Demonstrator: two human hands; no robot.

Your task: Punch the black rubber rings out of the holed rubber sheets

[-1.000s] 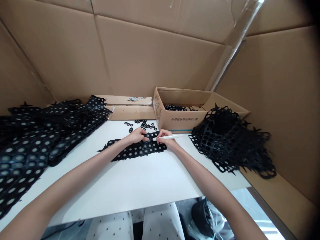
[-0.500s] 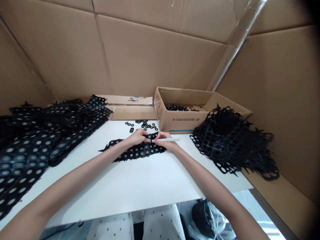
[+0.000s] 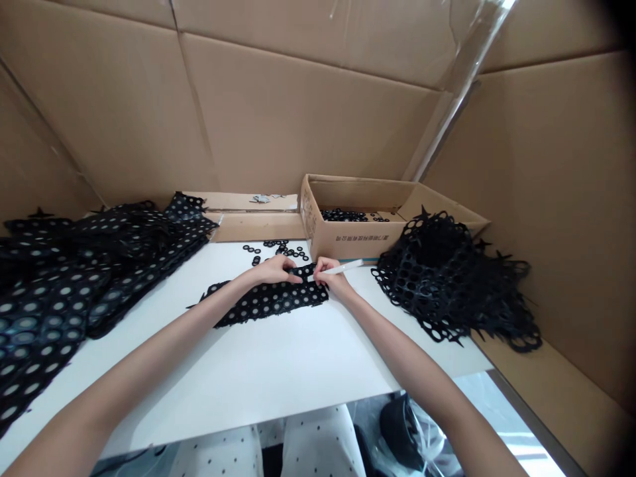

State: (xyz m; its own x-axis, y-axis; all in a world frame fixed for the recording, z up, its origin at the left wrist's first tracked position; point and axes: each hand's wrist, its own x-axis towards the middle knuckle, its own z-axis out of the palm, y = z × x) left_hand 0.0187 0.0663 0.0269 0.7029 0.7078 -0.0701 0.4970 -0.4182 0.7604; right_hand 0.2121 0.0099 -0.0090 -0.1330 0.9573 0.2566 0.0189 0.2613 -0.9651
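A black rubbery sheet [image 3: 271, 299] with rows of round rings lies on the white table, its left end ragged and pointed. My left hand [image 3: 275, 270] rests at the sheet's upper edge, thumb and forefinger spread apart over it. In my right hand [image 3: 328, 273] is a slim white pen-like tool [image 3: 348, 266], its back end pointing up to the right. The fingers of that hand are closed round the tool near the sheet's right end; its tip is too small to make out. Just beyond the hands lie several loose black rings [image 3: 283, 250].
A cardboard box [image 3: 368, 232] at the back holds more black rings. Ringed black sheets [image 3: 119, 265] are heaped at left. Punched-out black webbing [image 3: 447, 278] is piled at right, against the box. Cardboard walls [image 3: 308, 106] enclose the table [image 3: 278, 371].
My left thumb and forefinger have spread apart. The right hand has drawn slightly away to the right, and the tool now tilts up more. The whole view has shifted a little.
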